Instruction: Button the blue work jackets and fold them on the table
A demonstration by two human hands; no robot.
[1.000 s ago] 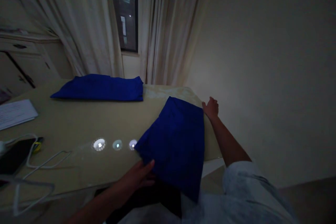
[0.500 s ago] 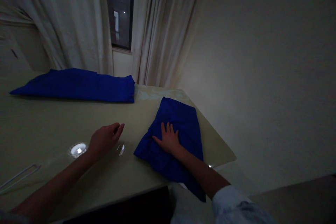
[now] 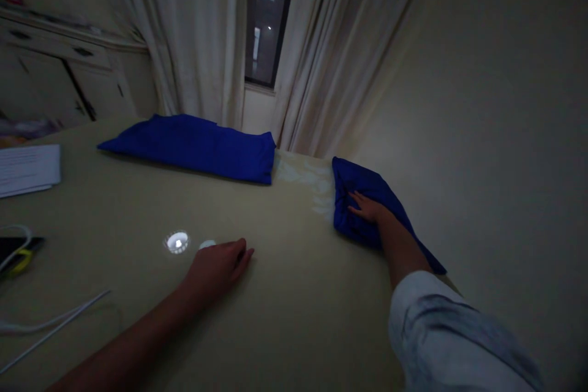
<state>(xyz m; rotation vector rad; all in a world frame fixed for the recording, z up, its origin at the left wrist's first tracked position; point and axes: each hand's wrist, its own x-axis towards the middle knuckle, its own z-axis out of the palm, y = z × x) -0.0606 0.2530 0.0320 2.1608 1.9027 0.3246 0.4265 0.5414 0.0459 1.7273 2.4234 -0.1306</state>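
Observation:
My right hand [image 3: 366,206] lies spread and flat on a bundle of blue cloth [image 3: 395,196] at the table's right edge. Creases gather under its fingers, and one corner of the cloth reaches toward me beside my forearm. My left hand [image 3: 220,264] is loosely curled over the table, apart from any cloth, with nothing visible in it. A second, longer piece of folded blue cloth [image 3: 197,146] lies flat along the far side of the table. The exact kind of either cloth I cannot tell.
The pale table [image 3: 294,324] shows a bright light reflection near my left hand. At left are white papers [image 3: 30,168], a dark object with a yellow part [image 3: 21,262] and a white cord [image 3: 55,327]. Curtains [image 3: 202,30], a window and a cabinet [image 3: 92,67] stand behind; a wall rises at right.
The bundle under my right hand has moved away from me toward the table's far right edge. My view has turned left, bringing in the papers and cabinet. My left hand stays curled.

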